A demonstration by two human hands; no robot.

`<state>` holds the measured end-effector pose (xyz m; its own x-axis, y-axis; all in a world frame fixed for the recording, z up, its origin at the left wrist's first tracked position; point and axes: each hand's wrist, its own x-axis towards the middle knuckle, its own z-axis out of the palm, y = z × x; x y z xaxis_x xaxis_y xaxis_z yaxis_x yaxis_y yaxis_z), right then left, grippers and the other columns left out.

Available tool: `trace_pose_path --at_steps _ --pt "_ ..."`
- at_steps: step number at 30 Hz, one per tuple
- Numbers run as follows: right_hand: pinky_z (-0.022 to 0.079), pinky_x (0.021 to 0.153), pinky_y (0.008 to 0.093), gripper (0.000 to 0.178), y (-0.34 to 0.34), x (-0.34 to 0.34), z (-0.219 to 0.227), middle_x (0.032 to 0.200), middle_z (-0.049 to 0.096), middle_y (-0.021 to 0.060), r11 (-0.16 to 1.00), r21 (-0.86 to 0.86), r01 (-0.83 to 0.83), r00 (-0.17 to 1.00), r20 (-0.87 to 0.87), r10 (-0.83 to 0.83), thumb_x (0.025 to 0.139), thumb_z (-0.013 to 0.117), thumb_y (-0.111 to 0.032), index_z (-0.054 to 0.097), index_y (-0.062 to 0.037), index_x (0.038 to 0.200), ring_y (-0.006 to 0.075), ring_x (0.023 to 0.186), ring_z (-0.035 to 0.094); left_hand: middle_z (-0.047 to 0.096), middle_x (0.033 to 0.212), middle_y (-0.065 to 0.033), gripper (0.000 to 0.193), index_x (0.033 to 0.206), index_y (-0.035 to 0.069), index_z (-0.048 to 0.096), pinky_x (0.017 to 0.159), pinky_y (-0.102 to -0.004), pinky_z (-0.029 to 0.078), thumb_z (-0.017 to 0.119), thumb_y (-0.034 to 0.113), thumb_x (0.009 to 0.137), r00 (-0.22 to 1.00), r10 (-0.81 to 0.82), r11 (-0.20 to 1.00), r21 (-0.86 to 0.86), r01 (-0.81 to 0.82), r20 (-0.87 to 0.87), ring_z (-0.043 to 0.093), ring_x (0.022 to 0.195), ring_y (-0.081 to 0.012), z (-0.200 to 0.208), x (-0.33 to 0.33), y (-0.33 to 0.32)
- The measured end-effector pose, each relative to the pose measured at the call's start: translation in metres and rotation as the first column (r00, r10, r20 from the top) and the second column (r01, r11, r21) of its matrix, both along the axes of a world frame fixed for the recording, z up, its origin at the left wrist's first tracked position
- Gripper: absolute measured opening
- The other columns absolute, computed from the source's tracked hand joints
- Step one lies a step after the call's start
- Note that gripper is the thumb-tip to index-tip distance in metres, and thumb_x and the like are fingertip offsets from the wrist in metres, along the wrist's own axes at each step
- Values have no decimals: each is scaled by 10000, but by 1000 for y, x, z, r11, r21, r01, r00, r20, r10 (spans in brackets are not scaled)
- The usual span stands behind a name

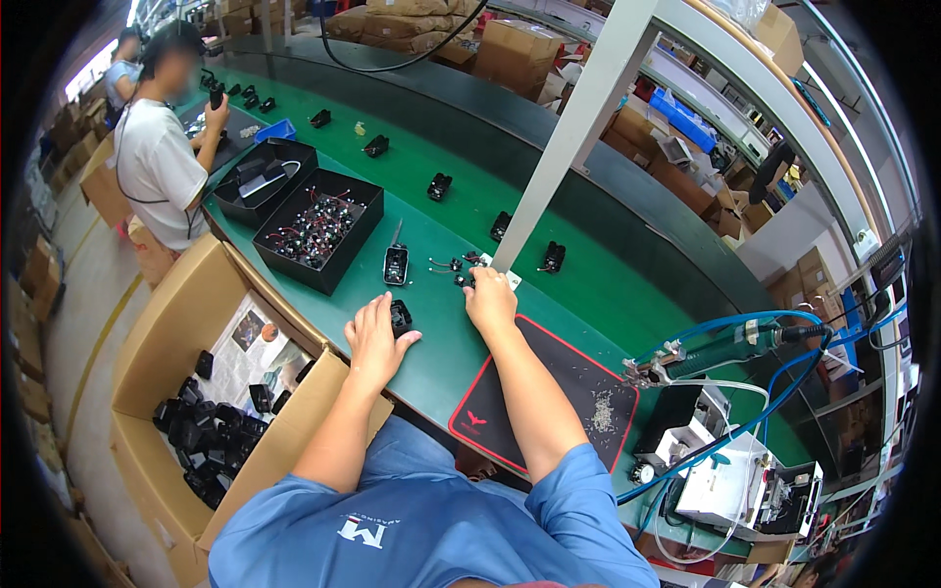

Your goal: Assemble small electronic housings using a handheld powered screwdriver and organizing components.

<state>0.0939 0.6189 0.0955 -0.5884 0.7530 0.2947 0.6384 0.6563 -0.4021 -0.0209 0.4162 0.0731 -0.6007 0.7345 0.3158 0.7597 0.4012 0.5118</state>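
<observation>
From my remote seat, the far left shows me an open cardboard box (pixel 162 343) with loose black casings (pixel 211 431) heaped inside; I judge that knocks among them could scuff their faces. Beyond it stands a co-worker (pixel 157 152), apart from these hands. Next comes a black tray (pixel 369 233) of tangled wired parts (pixel 319 227); lifting one carelessly could drag its neighbours along or strain a lead.

The left hand (pixel 372 338) lies over the green bench (pixel 441 343), fingers nearly straight, thumb spread wide. The black housing (pixel 401 316) sits on the bench between fingers and thumb, touching the hand; I cannot tell how firmly it is held. A loose hold could let it slide or turn under pressure. Just beyond, an open casing (pixel 395 265) stands near the hand, where a stray knuckle could shift it.

The right hand (pixel 492 299) has its fingers bent and drawn close at a few small wired pieces (pixel 459 267), beside the frame post (pixel 549 171). Its fingertips are partly hidden, so I cannot tell whether anything is pinched. Crossed leads could snag here.

Further right, loose screws (pixel 603 412) lie on a dark mat (pixel 510 412); a sweeping forearm could scatter them. The green power driver (pixel 730 351) hangs among blue hoses (pixel 784 392), which could catch a sleeve.
</observation>
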Motion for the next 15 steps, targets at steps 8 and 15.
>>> trace_pose_path --at_steps 8,15 --pt "509 840 451 277 -50 70 20 1059 711 53 958 285 -1 988 -150 46 830 808 -150 724 -108 1090 296 1042 638 560 1444 -171 879 1516 45 471 1110 -505 386 897 276 782 940 -250 951 239 194 231 547 1330 -364 15 -1 0" --pt "519 811 442 199 -143 173 30 992 694 44 958 195 208 978 -47 -203 842 802 -194 727 -110 1006 287 916 648 544 1415 -211 734 1471 35 493 1106 -445 465 716 -7 774 600 -727 686 325 651 332 550 1322 -406 36 71 19"
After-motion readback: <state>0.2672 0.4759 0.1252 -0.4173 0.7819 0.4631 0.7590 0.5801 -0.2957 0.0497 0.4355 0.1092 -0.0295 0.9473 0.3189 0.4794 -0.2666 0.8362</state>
